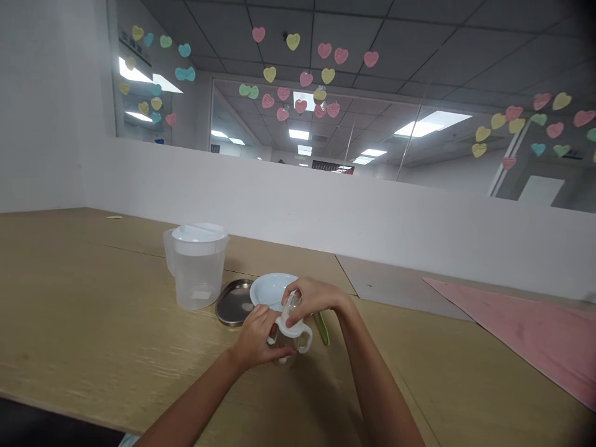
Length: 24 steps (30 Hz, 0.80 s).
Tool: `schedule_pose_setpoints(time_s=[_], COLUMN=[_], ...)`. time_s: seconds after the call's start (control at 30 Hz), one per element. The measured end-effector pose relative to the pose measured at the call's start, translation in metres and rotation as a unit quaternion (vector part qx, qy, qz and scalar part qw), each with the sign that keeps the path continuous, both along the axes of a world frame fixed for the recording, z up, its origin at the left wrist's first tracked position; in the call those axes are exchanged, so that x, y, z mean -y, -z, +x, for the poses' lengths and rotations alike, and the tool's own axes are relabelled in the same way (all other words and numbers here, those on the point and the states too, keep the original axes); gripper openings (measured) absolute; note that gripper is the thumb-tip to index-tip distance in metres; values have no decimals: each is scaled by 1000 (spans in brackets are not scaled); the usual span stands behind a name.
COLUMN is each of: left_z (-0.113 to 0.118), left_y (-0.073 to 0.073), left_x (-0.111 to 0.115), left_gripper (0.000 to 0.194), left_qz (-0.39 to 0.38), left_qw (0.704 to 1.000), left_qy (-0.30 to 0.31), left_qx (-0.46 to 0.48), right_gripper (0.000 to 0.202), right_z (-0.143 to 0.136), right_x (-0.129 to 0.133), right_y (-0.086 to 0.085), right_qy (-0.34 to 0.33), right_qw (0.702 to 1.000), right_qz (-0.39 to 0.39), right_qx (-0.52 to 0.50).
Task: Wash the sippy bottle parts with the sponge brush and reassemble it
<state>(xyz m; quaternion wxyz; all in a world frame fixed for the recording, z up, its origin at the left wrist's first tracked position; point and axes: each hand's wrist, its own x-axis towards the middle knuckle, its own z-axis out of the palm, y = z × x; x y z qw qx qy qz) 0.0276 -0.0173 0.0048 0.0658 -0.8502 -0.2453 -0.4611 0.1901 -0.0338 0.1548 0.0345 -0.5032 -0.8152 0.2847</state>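
A small clear baby bottle (289,335) with white side handles stands on the wooden table (93,335) in front of me. My left hand (256,338) grips its body from the left. My right hand (310,298) closes over the clear cap on top of the bottle. Just behind the hands lie a white plate (270,288) and a round metal lid (234,302). A green utensil (322,329) sticks out on the table under my right wrist.
A clear plastic pitcher (198,266) with a white lid stands at the left of the plate. A pink sheet (526,335) covers the table's right part. A white partition wall (326,211) runs along the far edge.
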Motion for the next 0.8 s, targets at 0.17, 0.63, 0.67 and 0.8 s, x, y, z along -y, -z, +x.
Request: schedule_pose_setpoints(time_s=[0.17,0.63,0.67,0.8], left_z=[0,0,0,-1], left_y=[-1,-3,-4,-4], left_x=[1,3,4,4], left_gripper=[47,47,47,45], left_qz=[10,6,5,8], left_qw=[1000,1000,1000,1000], left_qy=[13,-15,-15,-15], left_qx=[-9,-8,-9,-9], right_gripper=[54,42,41,39], right_z=[6,16,18,15], right_x=[-3,10,8,-12], right_y=[-3,-16,-15,8], right_qy=[-11,28,48,126], right_qw=[999,976,972,973], right_qz=[-33,177,194,191], right_qx=[-31,-122,-126,4])
